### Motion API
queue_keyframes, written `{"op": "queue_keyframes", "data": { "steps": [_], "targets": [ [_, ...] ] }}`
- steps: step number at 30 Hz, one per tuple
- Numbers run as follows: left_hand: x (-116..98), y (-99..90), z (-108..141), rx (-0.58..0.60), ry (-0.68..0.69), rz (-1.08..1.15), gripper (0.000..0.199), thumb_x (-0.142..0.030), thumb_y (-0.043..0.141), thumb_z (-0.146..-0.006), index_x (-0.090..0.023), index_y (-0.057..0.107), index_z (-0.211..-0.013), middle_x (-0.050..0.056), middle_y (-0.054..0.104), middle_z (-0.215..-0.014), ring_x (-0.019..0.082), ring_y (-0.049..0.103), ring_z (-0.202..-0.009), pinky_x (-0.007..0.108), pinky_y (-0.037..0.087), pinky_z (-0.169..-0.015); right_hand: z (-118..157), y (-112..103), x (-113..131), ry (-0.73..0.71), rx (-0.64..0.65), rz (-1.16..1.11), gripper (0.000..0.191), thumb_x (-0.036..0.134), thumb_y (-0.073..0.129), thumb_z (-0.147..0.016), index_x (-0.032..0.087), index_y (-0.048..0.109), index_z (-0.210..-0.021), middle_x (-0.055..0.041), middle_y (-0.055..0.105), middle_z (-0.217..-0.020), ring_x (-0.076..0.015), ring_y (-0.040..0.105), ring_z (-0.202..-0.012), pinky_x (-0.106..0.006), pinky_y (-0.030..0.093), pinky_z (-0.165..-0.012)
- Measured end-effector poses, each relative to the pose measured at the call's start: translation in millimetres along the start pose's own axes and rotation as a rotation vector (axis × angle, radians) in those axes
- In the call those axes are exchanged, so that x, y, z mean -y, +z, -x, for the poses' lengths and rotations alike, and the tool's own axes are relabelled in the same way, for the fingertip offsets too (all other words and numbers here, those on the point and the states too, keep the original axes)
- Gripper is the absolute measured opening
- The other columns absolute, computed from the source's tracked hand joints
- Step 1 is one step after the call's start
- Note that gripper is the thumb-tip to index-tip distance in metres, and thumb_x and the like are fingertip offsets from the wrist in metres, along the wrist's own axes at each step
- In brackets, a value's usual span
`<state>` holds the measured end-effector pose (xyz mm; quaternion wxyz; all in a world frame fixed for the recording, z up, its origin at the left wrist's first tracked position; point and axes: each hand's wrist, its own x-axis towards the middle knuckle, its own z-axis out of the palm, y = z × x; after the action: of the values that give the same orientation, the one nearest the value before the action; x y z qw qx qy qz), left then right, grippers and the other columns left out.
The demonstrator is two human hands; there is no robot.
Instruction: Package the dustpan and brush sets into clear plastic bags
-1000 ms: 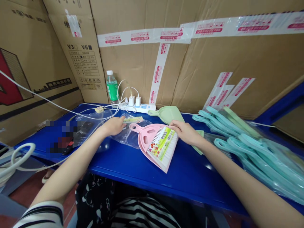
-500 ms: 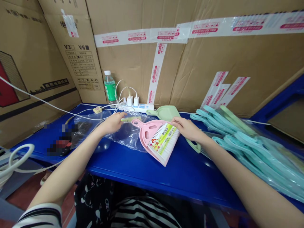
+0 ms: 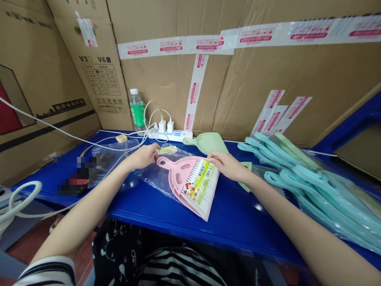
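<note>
A pink dustpan (image 3: 182,169) with a white-bristled brush (image 3: 208,186) nested in it lies over the blue table, its handle toward the left. A yellow-green printed label wraps the bristles. My right hand (image 3: 222,161) grips the upper right edge of this set. My left hand (image 3: 148,155) has its fingers closed at a clear plastic bag (image 3: 157,180), just left of the pink handle. Another small yellow-green label (image 3: 167,150) lies on the bag beside my left fingertips. Behind my right hand is a green dustpan (image 3: 210,143).
Several turquoise handled pieces in plastic (image 3: 309,182) lie at the right on the blue table (image 3: 184,222). A green-labelled bottle (image 3: 137,113) and a power strip (image 3: 178,136) with white cables stand before cardboard boxes (image 3: 166,79).
The pink set has shifted left and toward me, with my right hand moving left along with it. My left hand has moved slightly right, and the small label's printed face shows more.
</note>
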<state>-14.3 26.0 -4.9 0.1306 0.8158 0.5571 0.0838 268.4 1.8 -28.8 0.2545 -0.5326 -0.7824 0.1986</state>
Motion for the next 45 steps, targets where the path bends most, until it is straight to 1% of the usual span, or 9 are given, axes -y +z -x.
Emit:
{"op": "queue_keyframes", "data": {
  "steps": [4,12,19,23,26,30,38,41,45],
  "targets": [
    [2.2,0.7,-1.2,-0.056,0.070,0.133,0.045,-0.004,0.039,-0.075,-0.014,0.052,-0.117,0.002,0.073,-0.084,0.012,0.064,-0.064,0.022,0.047,-0.065,-0.1,1.9,-1.0,-0.011,-0.009,-0.008,0.018,0.027,0.041,-0.082,0.024,0.047,-0.065,0.0004,0.061,-0.062,-0.0177,0.056,-0.062,-0.027,0.041,-0.060],
    [4.6,-7.2,-0.4,-0.059,0.034,0.165,0.029,-0.018,0.055,-0.075,-0.014,0.062,-0.104,0.002,0.074,-0.077,0.013,0.066,-0.059,0.024,0.048,-0.066,-1.6,1.3,-5.0,0.010,-0.041,-0.046,0.015,0.027,0.042,-0.081,0.024,0.046,-0.067,0.0009,0.060,-0.060,-0.0183,0.056,-0.062,-0.029,0.041,-0.062],
    [3.1,-9.3,2.1,-0.035,0.002,0.153,0.032,-0.022,0.057,-0.077,-0.014,0.062,-0.107,0.002,0.074,-0.076,0.014,0.067,-0.060,0.023,0.048,-0.066,-1.9,3.8,-4.2,0.012,-0.033,-0.115,0.014,0.029,0.044,-0.082,0.024,0.047,-0.070,0.0003,0.063,-0.065,-0.0191,0.059,-0.068,-0.030,0.044,-0.065],
    [2.6,-5.4,-0.6,-0.039,0.002,0.075,0.031,-0.020,0.057,-0.076,-0.015,0.062,-0.106,0.000,0.072,-0.071,0.014,0.066,-0.062,0.022,0.045,-0.064,-1.6,8.9,-4.1,0.037,0.031,-0.184,0.016,0.033,0.044,-0.083,0.022,0.050,-0.073,-0.0002,0.063,-0.067,-0.0169,0.058,-0.062,-0.028,0.045,-0.057],
    [1.6,-3.0,-2.1,-0.041,-0.010,0.024,0.025,-0.018,0.057,-0.076,-0.016,0.062,-0.100,0.000,0.072,-0.073,0.014,0.066,-0.065,0.022,0.044,-0.064,-1.5,10.9,-4.7,0.069,0.098,-0.239,0.019,0.035,0.046,-0.083,0.020,0.055,-0.077,0.0000,0.061,-0.067,-0.0138,0.055,-0.053,-0.024,0.042,-0.046],
    [-0.1,-2.7,-0.8,-0.035,-0.009,0.021,0.017,-0.017,0.055,-0.078,-0.017,0.059,-0.095,-0.002,0.069,-0.071,0.014,0.065,-0.063,0.023,0.045,-0.065,-2.4,10.6,-5.4,0.096,0.152,-0.291,0.024,0.038,0.052,-0.082,0.017,0.063,-0.086,0.0000,0.061,-0.069,-0.0102,0.049,-0.049,-0.021,0.038,-0.040],
    [-6.1,1.9,4.0,0.059,-0.110,0.262,0.011,-0.010,0.039,-0.087,-0.019,0.045,-0.091,-0.004,0.059,-0.065,0.011,0.064,-0.050,0.019,0.047,-0.049,-3.6,7.2,-7.4,0.134,0.233,-0.373,0.032,0.038,0.050,-0.085,0.015,0.071,-0.092,-0.0035,0.067,-0.075,-0.0104,0.053,-0.058,-0.019,0.039,-0.043],
    [-8.4,1.3,3.7,0.062,-0.155,0.216,0.016,-0.009,0.034,-0.088,-0.018,0.044,-0.096,-0.004,0.056,-0.060,0.013,0.065,-0.049,0.019,0.047,-0.047,-3.2,3.8,-7.4,0.161,0.268,-0.391,0.028,0.031,0.049,-0.086,0.015,0.073,-0.090,-0.0039,0.069,-0.074,-0.0107,0.057,-0.060,-0.018,0.042,-0.046],
    [-8.6,-2.7,1.8,0.024,-0.195,0.017,0.023,-0.007,0.033,-0.087,-0.017,0.047,-0.101,-0.001,0.062,-0.064,0.014,0.066,-0.053,0.022,0.048,-0.052,-2.6,0.4,-5.9,0.187,0.311,-0.403,0.024,0.024,0.051,-0.085,0.016,0.074,-0.086,-0.0045,0.072,-0.080,-0.0098,0.062,-0.058,-0.019,0.045,-0.048]
  ]
}}
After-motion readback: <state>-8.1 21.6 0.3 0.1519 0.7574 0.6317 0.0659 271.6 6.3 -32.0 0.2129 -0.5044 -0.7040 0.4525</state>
